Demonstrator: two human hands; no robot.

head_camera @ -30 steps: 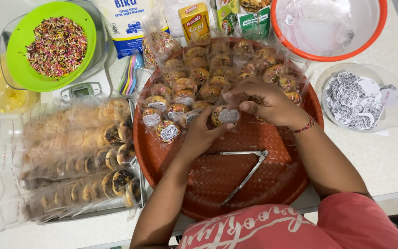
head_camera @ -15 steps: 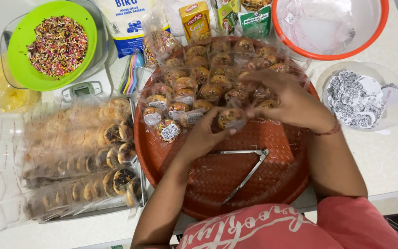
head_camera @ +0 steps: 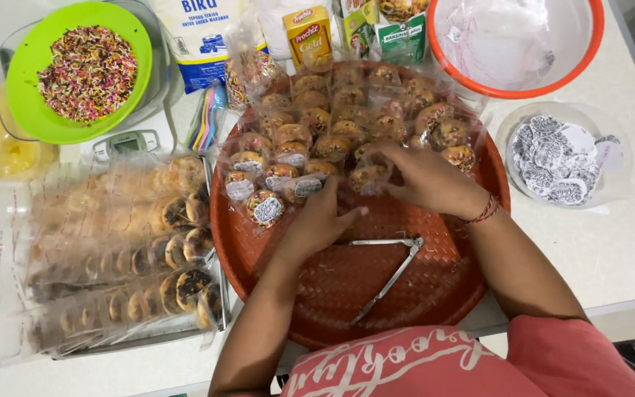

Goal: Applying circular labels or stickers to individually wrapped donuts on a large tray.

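Note:
Over the round red woven tray (head_camera: pixel 435 294), my right hand (head_camera: pixel 424 176) holds a small wrapped pastry (head_camera: pixel 367 179) in clear plastic at the near edge of the packed rows. My left hand (head_camera: pixel 323 217) rests just beside it, fingers touching the wrap from the left. Several wrapped pastries (head_camera: pixel 332 121) with round paper labels fill the far half of the tray. Metal tongs (head_camera: pixel 391 268) lie on the bare near half of the tray.
A metal tray of bagged pastries in rows (head_camera: pixel 119 254) sits at the left. A green bowl of coloured sprinkles (head_camera: pixel 75 70) stands on a kitchen scale (head_camera: pixel 126 140). An orange-rimmed bowl of plastic wraps (head_camera: pixel 512 40) and a clear dish of round labels (head_camera: pixel 560 154) are at the right.
Both hands have shifted slightly left and nearer with the wrapped pastry; the left hand's fingers have closed in on the wrap.

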